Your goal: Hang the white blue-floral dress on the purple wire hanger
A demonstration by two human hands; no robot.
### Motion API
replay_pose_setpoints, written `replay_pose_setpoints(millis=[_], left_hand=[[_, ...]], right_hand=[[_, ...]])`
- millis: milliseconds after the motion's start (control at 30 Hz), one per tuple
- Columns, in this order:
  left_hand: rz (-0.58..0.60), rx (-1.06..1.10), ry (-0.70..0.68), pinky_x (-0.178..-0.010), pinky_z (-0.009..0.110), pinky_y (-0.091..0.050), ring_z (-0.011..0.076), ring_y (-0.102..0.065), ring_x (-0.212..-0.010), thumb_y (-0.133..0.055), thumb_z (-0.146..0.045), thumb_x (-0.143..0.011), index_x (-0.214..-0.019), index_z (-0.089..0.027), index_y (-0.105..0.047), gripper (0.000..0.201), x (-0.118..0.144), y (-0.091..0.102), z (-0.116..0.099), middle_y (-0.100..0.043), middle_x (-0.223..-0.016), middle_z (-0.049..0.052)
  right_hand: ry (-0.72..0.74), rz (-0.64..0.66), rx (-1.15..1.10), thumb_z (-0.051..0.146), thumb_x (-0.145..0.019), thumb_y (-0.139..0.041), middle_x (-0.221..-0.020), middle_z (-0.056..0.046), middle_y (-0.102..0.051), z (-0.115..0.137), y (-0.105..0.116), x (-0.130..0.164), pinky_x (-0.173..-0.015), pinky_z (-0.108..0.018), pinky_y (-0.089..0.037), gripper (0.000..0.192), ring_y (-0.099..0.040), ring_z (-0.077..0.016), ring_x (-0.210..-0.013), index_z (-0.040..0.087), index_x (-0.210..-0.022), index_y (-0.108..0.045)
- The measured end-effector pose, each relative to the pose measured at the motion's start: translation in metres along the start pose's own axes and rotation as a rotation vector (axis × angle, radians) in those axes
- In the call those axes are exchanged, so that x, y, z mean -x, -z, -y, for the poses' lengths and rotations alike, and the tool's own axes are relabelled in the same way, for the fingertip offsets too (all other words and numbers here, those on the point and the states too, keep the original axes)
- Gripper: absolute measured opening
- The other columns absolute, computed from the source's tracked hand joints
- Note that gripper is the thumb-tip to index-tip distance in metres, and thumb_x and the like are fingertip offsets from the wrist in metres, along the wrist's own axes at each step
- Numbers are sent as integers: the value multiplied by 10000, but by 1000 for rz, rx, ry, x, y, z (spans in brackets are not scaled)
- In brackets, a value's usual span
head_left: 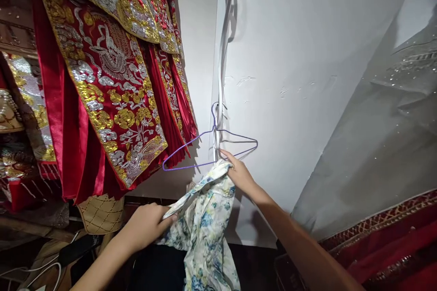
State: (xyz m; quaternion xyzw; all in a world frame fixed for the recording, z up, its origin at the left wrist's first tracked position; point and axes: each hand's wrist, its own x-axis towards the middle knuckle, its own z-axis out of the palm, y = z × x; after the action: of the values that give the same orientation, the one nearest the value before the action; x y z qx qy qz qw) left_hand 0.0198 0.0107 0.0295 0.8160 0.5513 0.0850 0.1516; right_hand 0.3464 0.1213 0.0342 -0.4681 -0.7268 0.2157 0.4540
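Observation:
A white garment with a blue and green floral print (208, 227) hangs between my two hands. My left hand (150, 223) is closed on its upper left edge, which stretches taut up to the right. Higher up, my right hand (239, 173) grips the garment's top right corner, beside a white cord. Just behind my right hand, a thin purple clothes hanger (184, 148) hangs bare by its hook against the wall. The lower folds of the garment run out of view at the bottom.
A red costume with gold and silver embroidery (116, 77) hangs at the left. White cords or cables (222, 54) run down the pale wall (290, 54). At lower left lie a quilted beige bag (100, 213) and a white cable (58, 268). Red trimmed fabric (392, 232) is at lower right.

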Motion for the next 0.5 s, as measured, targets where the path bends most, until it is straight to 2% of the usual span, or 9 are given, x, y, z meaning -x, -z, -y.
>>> replay_pose_setpoints(millis=[100, 200, 300, 433, 500], left_hand=[[16, -116, 69, -793, 331, -442, 281, -662, -916, -426, -390, -945, -896, -222, -706, 330, 4, 1, 14, -716, -940, 115], [-117, -125, 63, -876, 373, -447, 291, -632, -1018, -424, -312, -924, -901, -193, -686, 289, -1, 8, 16, -691, -1034, 143], [-280, -53, -1, -934, 402, -440, 290, -599, -1061, -392, -302, -935, -899, -171, -649, 291, -14, 22, 11, -660, -1067, 145], [-334, 68, -100, -893, 397, -465, 268, -606, -984, -410, -271, -915, -849, -188, -600, 218, -34, 44, -1, -650, -1002, 103], [-408, 108, -169, -887, 386, -469, 258, -604, -977, -426, -250, -903, -844, -195, -574, 168, -44, 54, -11, -642, -1000, 87]], right_hand=[[-26, 39, 27, 94, -730, -459, -1053, -20, -761, -4, 15, 16, -777, -318, -533, 663, -692, -219, -851, 277, -1344, -628], [-22, 38, -30, 98, -726, -467, -1084, -19, -757, 1, 31, 28, -803, -309, -527, 596, -696, -223, -919, 256, -1252, -699], [-29, 35, -94, 111, -737, -486, -1134, -33, -745, 9, 42, 31, -844, -311, -514, 510, -684, -241, -1022, 226, -1160, -747], [-76, 59, -149, 110, -717, -512, -1087, -42, -757, 18, 47, 30, -768, -299, -518, 463, -697, -246, -965, 205, -1092, -767], [-59, 61, -149, 101, -709, -514, -1053, -40, -764, 24, 45, 31, -784, -300, -517, 445, -696, -240, -952, 200, -1055, -776]])
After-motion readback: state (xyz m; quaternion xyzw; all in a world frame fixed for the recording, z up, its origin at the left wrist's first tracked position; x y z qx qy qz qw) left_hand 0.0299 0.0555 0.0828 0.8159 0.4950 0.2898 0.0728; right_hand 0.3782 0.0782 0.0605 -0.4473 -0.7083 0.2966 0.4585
